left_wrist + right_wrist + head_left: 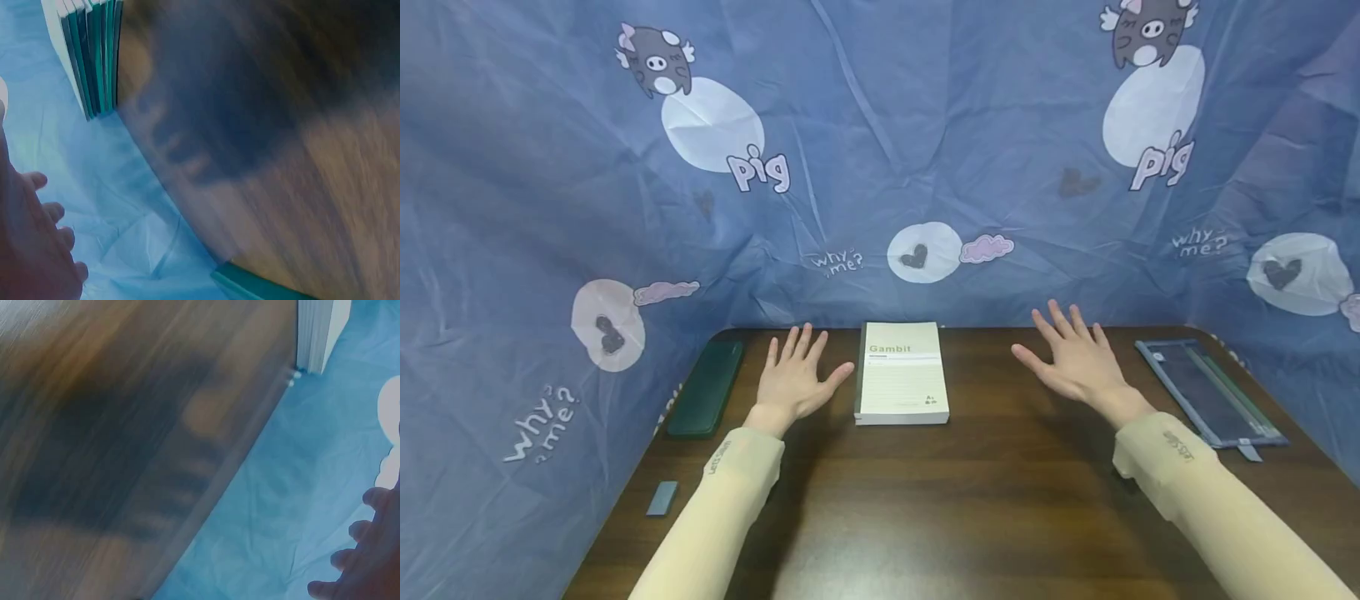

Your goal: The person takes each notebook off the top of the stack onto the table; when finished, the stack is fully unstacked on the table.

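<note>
Dark brown wood-grain table (970,508) fills the lower field, enclosed at the back and both sides by blue cartoon-print sheeting (880,150). A cream book (901,372) marked "Gambit" lies flat at 12 o'clock against the rear edge. The left hand (792,379) hovers just beside it at 11 o'clock, fingers spread, holding nothing. The right hand (1075,358) hovers at 1 o'clock, well apart from the book, likewise spread and holding nothing. A green case (706,388) lies at 10 o'clock, a clear-fronted folder (1210,392) at 2 o'clock, a small grey block (662,497) at 8 o'clock.
</note>
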### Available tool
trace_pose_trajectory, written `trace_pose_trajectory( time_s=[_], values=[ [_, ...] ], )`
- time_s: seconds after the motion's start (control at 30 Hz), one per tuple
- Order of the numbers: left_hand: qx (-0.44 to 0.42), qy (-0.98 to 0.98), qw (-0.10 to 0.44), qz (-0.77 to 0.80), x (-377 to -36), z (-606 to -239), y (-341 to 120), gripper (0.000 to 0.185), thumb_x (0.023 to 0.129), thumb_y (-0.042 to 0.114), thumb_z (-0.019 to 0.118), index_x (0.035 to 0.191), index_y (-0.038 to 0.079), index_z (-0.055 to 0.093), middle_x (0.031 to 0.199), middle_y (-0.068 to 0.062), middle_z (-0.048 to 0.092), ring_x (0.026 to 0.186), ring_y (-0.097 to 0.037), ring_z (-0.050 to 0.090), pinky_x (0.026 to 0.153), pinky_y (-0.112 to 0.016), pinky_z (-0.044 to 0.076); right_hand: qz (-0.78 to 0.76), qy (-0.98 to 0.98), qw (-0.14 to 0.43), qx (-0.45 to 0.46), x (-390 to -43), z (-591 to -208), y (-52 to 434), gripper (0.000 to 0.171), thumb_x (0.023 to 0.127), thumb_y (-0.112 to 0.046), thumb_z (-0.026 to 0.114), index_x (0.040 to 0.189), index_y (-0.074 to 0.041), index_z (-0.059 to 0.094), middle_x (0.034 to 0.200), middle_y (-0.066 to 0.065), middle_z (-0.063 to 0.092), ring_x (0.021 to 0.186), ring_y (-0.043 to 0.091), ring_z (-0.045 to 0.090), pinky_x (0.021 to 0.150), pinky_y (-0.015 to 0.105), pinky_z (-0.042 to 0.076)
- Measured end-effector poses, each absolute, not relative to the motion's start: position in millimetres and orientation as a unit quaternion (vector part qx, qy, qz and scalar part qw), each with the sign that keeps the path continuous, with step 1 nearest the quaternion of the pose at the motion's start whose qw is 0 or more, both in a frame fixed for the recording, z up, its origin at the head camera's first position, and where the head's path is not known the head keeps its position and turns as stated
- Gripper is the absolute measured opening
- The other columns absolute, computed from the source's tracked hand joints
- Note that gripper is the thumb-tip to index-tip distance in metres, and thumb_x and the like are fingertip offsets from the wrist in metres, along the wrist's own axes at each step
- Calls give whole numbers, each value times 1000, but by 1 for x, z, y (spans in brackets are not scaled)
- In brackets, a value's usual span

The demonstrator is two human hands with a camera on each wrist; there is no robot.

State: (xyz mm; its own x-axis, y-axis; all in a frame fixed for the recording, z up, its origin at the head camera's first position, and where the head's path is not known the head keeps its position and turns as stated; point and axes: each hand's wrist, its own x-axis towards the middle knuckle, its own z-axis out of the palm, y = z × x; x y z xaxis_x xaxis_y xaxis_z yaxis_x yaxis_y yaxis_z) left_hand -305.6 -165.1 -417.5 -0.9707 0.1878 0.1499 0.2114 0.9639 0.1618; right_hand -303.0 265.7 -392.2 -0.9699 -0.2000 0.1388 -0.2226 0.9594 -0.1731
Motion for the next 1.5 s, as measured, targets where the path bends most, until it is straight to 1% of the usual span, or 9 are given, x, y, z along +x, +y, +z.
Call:
trace_pose_trajectory(
  time_s=[0.17,0.37,0.5,0.7,0.87,1.0,1.1,1.23,1.5],
  values=[
    [-96,-990,65,-77,-307,-424,-153,91,93,76,29,158,13,28,165,-14,16,152,-32,6,119,-53,2,96,-986,67,120,-303,-401,246,91,94,-76,30,159,-12,22,165,18,10,149,45,4,113,67,5],
    [-88,-984,97,-123,-306,-429,-134,83,93,70,43,142,3,49,143,-21,50,132,-39,45,107,-56,34,117,-980,96,133,-303,-416,217,92,92,-77,36,155,-11,35,159,20,30,145,43,25,112,64,18],
    [-73,-980,97,-158,-305,-433,-122,76,92,65,53,133,0,55,127,-20,61,115,-38,58,94,-51,46,139,-973,116,144,-302,-429,198,90,90,-75,44,149,-7,45,147,22,46,135,41,41,106,61,32],
    [-33,-967,84,-238,-303,-440,-113,74,90,59,63,128,-4,57,121,-23,64,106,-40,64,86,-51,52,196,-966,102,133,-300,-443,173,85,89,-69,55,142,-2,53,137,24,53,124,43,52,100,58,42],
    [-2,-958,58,-280,-302,-449,-108,75,90,59,63,126,-7,58,117,-25,66,97,-41,67,81,-50,54,250,-959,62,120,-297,-454,155,82,88,-64,62,138,1,55,135,25,56,122,41,55,100,54,44],
    [4,-953,41,-299,-302,-454,-103,73,91,58,63,122,-7,61,112,-25,68,88,-35,68,77,-46,55,298,-949,37,97,-297,-461,144,79,86,-59,68,132,5,58,104,16,67,94,29,64,82,43,52],
    [7,-950,37,-309,-302,-456,-101,70,90,57,65,120,-6,63,107,-23,69,82,-31,67,72,-44,55,342,-937,16,71,-297,-465,137,76,87,-54,70,130,7,59,82,7,61,71,19,55,64,34,45],
    [7,-946,37,-322,-301,-457,-102,66,88,52,70,119,-6,62,103,-22,69,81,-30,67,71,-44,55,379,-924,1,46,-297,-469,130,71,87,-49,72,129,7,58,78,5,59,64,16,51,58,28,40],
    [5,-942,41,-332,-302,-458,-103,63,87,46,74,117,-8,62,99,-21,70,77,-28,65,71,-43,55,404,-914,8,27,-296,-472,127,72,86,-45,75,129,10,57,81,7,60,67,17,53,60,29,42]
  ],
)
